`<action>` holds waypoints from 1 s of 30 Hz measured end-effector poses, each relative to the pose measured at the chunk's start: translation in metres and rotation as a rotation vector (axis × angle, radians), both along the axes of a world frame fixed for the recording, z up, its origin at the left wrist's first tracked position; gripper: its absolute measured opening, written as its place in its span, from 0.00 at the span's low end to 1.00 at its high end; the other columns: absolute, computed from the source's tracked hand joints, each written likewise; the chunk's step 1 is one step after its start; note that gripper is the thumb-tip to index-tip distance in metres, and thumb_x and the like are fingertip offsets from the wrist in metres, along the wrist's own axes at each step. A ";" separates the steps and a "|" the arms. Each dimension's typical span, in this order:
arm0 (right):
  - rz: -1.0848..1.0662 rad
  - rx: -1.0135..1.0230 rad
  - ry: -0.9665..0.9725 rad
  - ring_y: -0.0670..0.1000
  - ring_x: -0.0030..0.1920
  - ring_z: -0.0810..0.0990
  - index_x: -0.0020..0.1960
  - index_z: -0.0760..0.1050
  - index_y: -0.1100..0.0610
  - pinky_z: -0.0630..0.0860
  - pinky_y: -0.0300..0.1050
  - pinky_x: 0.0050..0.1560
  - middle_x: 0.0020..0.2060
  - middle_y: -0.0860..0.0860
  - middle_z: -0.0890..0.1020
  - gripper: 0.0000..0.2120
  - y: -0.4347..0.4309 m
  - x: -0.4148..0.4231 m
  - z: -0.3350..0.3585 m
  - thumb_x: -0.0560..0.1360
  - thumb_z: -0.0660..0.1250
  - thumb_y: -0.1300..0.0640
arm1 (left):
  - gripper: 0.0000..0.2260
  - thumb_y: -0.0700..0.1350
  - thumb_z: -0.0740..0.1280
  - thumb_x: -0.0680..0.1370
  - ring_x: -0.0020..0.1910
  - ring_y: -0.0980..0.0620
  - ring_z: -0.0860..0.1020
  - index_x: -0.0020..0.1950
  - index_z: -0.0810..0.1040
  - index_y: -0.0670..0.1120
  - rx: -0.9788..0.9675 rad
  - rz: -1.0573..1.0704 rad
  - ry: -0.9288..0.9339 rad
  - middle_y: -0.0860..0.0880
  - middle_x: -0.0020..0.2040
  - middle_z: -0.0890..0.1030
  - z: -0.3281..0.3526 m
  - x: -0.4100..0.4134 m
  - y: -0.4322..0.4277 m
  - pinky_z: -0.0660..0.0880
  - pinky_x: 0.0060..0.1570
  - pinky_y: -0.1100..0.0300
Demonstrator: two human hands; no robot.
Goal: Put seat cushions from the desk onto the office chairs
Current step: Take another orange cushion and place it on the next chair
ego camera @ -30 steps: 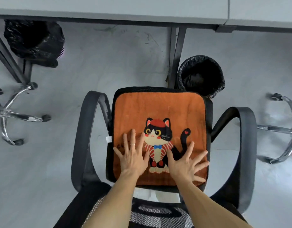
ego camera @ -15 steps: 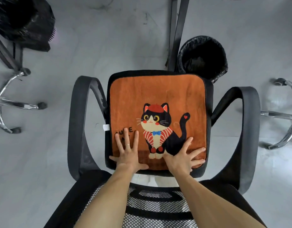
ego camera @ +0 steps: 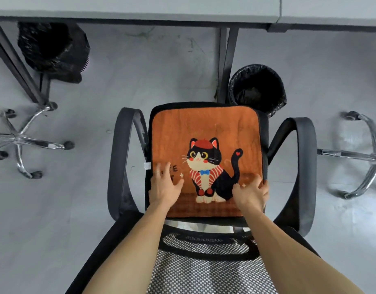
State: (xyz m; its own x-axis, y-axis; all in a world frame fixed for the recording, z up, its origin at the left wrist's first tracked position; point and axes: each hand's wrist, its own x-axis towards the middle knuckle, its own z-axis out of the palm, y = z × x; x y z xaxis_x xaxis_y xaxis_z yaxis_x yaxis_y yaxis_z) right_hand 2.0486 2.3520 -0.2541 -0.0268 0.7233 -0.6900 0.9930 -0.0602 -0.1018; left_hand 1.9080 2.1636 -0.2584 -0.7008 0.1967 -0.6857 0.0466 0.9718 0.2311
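Observation:
An orange seat cushion (ego camera: 206,132) with a black-and-white cat in a red beret lies flat on the seat of a black office chair (ego camera: 119,158). My left hand (ego camera: 165,184) rests flat on the cushion's near left part, fingers spread. My right hand (ego camera: 251,194) lies on the near right corner, fingers bent over the cushion's right edge. The chair's mesh backrest (ego camera: 206,266) is below me, between my forearms.
A grey desk (ego camera: 140,7) runs along the top, its dark leg (ego camera: 227,62) just beyond the chair. A black-lined bin (ego camera: 257,88) stands by that leg, another black bag (ego camera: 53,47) at left. Chrome chair bases stand at left (ego camera: 22,139) and right (ego camera: 360,153).
Both hands slid apart from the cushion's near middle toward its left and right edges. My right fingers, spread before, now bend at the right edge. The view tilted down, then up again.

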 end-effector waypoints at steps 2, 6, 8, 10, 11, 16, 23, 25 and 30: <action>-0.065 0.013 0.062 0.63 0.75 0.58 0.79 0.53 0.51 0.68 0.64 0.69 0.77 0.57 0.56 0.35 0.012 0.002 -0.002 0.76 0.64 0.50 | 0.33 0.55 0.66 0.79 0.73 0.42 0.65 0.79 0.55 0.49 -0.018 0.160 0.072 0.44 0.78 0.58 0.002 -0.007 0.001 0.74 0.62 0.44; -0.095 0.042 0.052 0.64 0.71 0.64 0.78 0.57 0.55 0.72 0.60 0.63 0.73 0.59 0.62 0.31 0.032 0.003 -0.012 0.79 0.63 0.52 | 0.27 0.49 0.62 0.82 0.71 0.39 0.66 0.77 0.58 0.43 -0.111 0.382 0.013 0.41 0.76 0.62 -0.007 -0.013 -0.005 0.72 0.62 0.41; -0.093 0.058 0.025 0.65 0.69 0.66 0.76 0.61 0.57 0.72 0.59 0.61 0.72 0.61 0.63 0.27 0.038 0.003 -0.019 0.79 0.63 0.53 | 0.21 0.49 0.60 0.82 0.68 0.38 0.68 0.73 0.64 0.41 -0.132 0.381 0.002 0.41 0.72 0.66 -0.014 -0.014 -0.008 0.73 0.60 0.42; -0.084 0.065 -0.005 0.67 0.68 0.67 0.74 0.63 0.60 0.72 0.60 0.62 0.71 0.62 0.64 0.24 0.042 0.004 -0.024 0.80 0.62 0.54 | 0.16 0.47 0.59 0.83 0.64 0.39 0.72 0.69 0.68 0.41 -0.115 0.378 0.061 0.42 0.68 0.71 -0.017 -0.017 -0.009 0.75 0.54 0.43; -0.075 0.073 -0.025 0.68 0.67 0.68 0.72 0.63 0.62 0.71 0.61 0.62 0.70 0.63 0.64 0.23 0.045 0.006 -0.026 0.80 0.61 0.55 | 0.14 0.46 0.59 0.83 0.61 0.39 0.75 0.67 0.69 0.42 -0.106 0.386 0.095 0.42 0.65 0.73 -0.018 -0.020 -0.009 0.75 0.51 0.44; -0.080 0.060 -0.082 0.69 0.67 0.69 0.68 0.66 0.66 0.69 0.61 0.67 0.68 0.66 0.68 0.19 0.062 0.013 -0.034 0.81 0.59 0.58 | 0.09 0.45 0.57 0.84 0.50 0.43 0.76 0.63 0.72 0.46 -0.128 0.429 0.145 0.45 0.58 0.78 -0.020 -0.033 -0.010 0.69 0.41 0.52; -0.124 -0.011 -0.109 0.67 0.66 0.71 0.69 0.66 0.65 0.72 0.62 0.65 0.67 0.64 0.70 0.23 0.062 0.011 -0.029 0.76 0.62 0.58 | 0.07 0.49 0.55 0.85 0.44 0.45 0.72 0.57 0.71 0.49 -0.091 0.487 0.193 0.45 0.54 0.78 -0.021 -0.033 -0.005 0.68 0.39 0.51; -0.142 -0.033 -0.126 0.67 0.66 0.71 0.70 0.65 0.65 0.72 0.62 0.65 0.68 0.64 0.69 0.25 0.061 0.009 -0.026 0.76 0.63 0.57 | 0.07 0.49 0.56 0.85 0.44 0.44 0.73 0.54 0.71 0.50 -0.091 0.501 0.194 0.45 0.52 0.78 -0.024 -0.035 -0.007 0.69 0.38 0.52; -0.184 -0.035 -0.141 0.66 0.66 0.71 0.72 0.65 0.65 0.74 0.61 0.64 0.69 0.63 0.68 0.27 0.060 0.009 -0.026 0.76 0.63 0.56 | 0.07 0.50 0.56 0.85 0.43 0.43 0.73 0.54 0.71 0.50 -0.099 0.483 0.204 0.46 0.50 0.77 -0.025 -0.035 -0.007 0.69 0.37 0.51</action>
